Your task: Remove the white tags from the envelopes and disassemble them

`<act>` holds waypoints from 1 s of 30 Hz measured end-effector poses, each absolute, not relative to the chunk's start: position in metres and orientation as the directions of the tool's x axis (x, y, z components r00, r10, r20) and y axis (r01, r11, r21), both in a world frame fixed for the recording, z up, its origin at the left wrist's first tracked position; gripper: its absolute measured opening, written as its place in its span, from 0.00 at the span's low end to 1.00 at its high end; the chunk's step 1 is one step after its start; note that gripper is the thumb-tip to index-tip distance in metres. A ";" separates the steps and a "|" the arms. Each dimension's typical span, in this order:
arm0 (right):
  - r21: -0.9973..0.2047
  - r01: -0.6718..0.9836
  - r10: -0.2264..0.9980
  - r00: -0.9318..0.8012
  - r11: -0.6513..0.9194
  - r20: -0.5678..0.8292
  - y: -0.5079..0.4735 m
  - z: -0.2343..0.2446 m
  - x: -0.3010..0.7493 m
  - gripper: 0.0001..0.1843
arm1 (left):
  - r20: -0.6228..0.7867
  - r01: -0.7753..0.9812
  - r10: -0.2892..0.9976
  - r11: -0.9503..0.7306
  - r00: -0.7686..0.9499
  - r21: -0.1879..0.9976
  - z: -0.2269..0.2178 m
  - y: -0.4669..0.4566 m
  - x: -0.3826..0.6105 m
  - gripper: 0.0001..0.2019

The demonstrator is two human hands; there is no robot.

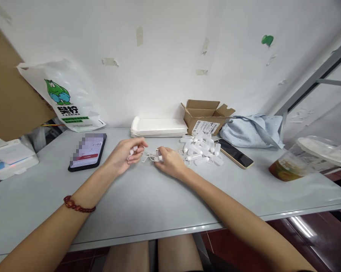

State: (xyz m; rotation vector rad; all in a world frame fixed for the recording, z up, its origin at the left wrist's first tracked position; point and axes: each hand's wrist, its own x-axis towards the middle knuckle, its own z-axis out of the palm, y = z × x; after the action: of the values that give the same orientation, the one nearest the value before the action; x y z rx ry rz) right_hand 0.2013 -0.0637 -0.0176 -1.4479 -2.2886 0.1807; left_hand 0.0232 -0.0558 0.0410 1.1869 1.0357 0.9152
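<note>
Some small white plastic pieces point(134, 150) sit in the curled left hand point(124, 154); the right hand point(172, 161) pinches one small white piece point(160, 158), translucent white plastic tubes point(201, 149) heaped at two-to-three o'clock from it.

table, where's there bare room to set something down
Bare table shows between the left forearm and right forearm, left of the left forearm, nearer than the lit phone, and between right forearm and cup. It's crowded right of the right hand: white pieces, box, dark phone, bag.
</note>
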 end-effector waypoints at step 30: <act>-0.219 0.909 0.924 -0.305 0.355 0.230 -0.062 -0.011 0.201 0.16 | 0.157 0.563 0.897 -0.388 0.414 0.730 0.020 -0.072 0.045 0.13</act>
State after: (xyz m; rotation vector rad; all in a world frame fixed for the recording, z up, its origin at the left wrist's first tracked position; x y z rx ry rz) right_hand 0.2008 -0.0615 -0.0112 -1.6217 -2.3079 0.0681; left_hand 0.0448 -0.0724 0.0199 2.0844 1.2329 0.7375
